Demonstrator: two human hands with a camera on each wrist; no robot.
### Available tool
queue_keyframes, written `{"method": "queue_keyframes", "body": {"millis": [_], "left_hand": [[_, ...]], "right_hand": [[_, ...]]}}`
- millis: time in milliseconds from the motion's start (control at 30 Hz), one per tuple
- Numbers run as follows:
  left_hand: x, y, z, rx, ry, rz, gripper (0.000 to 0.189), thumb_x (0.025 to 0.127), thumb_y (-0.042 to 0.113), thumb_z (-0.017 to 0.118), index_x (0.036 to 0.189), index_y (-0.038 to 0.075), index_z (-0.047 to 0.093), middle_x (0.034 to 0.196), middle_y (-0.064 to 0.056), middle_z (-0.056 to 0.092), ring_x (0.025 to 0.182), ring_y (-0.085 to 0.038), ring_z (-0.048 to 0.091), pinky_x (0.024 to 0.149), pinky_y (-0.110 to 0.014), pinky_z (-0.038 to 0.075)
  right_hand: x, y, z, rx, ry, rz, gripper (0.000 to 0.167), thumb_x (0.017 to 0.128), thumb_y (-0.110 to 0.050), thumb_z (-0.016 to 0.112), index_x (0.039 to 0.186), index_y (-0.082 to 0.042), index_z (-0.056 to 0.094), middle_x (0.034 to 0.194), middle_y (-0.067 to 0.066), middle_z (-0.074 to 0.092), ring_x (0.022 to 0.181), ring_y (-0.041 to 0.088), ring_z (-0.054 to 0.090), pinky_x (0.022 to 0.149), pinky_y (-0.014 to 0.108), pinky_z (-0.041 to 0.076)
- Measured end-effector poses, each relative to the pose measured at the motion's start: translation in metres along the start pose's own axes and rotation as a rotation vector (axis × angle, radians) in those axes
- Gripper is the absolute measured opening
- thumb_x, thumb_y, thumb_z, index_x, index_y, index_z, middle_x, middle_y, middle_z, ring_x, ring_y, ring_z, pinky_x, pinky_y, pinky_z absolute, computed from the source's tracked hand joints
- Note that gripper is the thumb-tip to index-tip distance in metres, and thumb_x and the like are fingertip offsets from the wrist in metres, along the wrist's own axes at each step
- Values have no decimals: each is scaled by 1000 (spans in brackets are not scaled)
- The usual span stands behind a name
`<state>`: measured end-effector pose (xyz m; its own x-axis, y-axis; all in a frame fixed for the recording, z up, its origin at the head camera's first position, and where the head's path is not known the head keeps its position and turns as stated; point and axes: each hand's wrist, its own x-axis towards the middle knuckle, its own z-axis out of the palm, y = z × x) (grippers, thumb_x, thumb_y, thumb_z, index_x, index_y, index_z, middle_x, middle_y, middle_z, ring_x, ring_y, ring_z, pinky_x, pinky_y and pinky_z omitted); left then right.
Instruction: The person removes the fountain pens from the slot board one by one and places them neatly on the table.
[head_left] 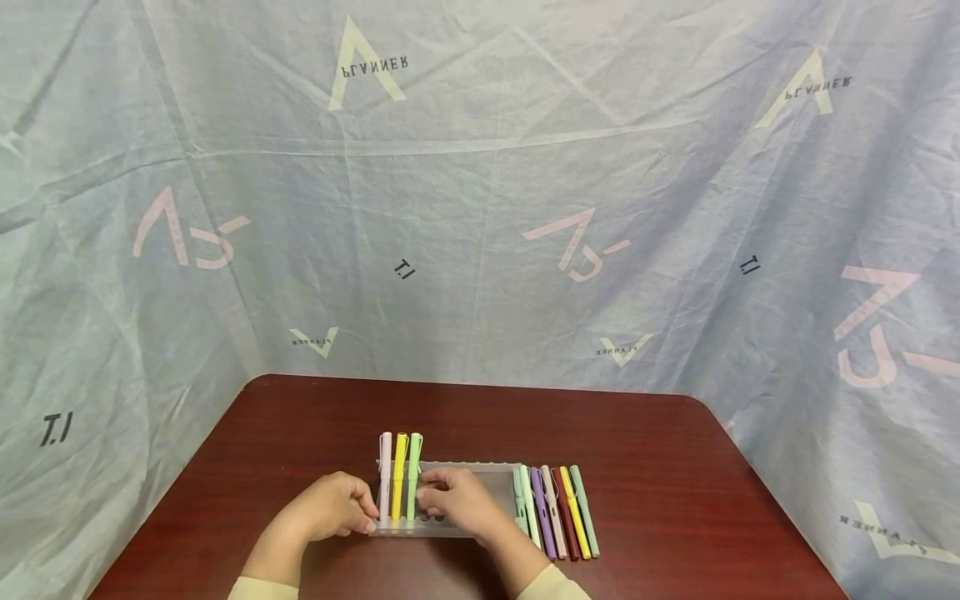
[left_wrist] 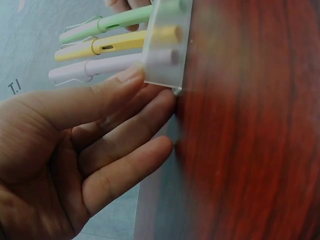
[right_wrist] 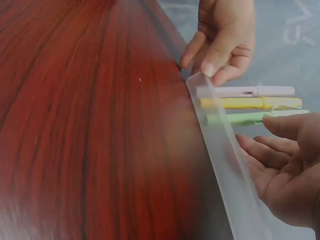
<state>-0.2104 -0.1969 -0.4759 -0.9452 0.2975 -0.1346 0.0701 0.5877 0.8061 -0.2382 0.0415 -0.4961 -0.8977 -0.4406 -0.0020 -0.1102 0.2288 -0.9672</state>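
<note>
A clear plastic tray [head_left: 457, 531] with notched long edges lies on the table. Three capped pens rest across its left end: a pale lilac pen [head_left: 386, 479], a yellow pen [head_left: 400, 479] and a light green pen [head_left: 414, 479]. My left hand [head_left: 337, 504] pinches the tray's near left corner, thumb at the rim by the lilac pen and fingers against the outer side. Over the tray, my right hand [head_left: 457, 497] is beside the green pen. In the right wrist view its thumb [right_wrist: 282, 126] touches that pen, while other fingers spread below it, loosely bent.
To the right, a row of several pens [head_left: 558, 512] in green, purple, pink, dark red and yellow lies side by side, some overlapping the tray's right end in the head view. The reddish-brown table [head_left: 675, 500] is enclosed by printed grey cloth [head_left: 465, 208].
</note>
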Motion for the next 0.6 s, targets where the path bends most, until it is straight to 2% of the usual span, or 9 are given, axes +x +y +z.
{"method": "queue_keyframes", "body": {"millis": [167,367,433,600], "left_hand": [[-1,1,0,0,4,-8,14,71,6,82,78,5,70,72,-1,65,63,-16,57,56,-33,50],[-2,2,0,5,5,-13,13,71,5,82,77,5,70,71,-1,65,63,-15,57,56,-32,50],[-1,1,0,6,6,-15,13,71,5,82,77,5,70,71,-1,65,62,-15,57,56,-32,50],[0,0,0,5,-2,-16,13,72,6,82,78,6,70,73,-1,66,64,-15,59,57,-33,52]], "right_hand": [[5,1,8,72,17,19,22,91,-9,66,108,5,67,91,17,72,81,31,71,68,38,57],[6,0,10,66,13,18,14,91,-7,66,100,4,67,90,16,71,77,28,71,68,39,58],[5,-1,10,36,10,4,12,90,-8,67,96,2,66,88,14,71,74,25,70,65,35,58],[2,-5,9,-130,19,-74,12,87,-13,72,92,-6,64,83,2,70,68,14,67,59,23,51]]}}
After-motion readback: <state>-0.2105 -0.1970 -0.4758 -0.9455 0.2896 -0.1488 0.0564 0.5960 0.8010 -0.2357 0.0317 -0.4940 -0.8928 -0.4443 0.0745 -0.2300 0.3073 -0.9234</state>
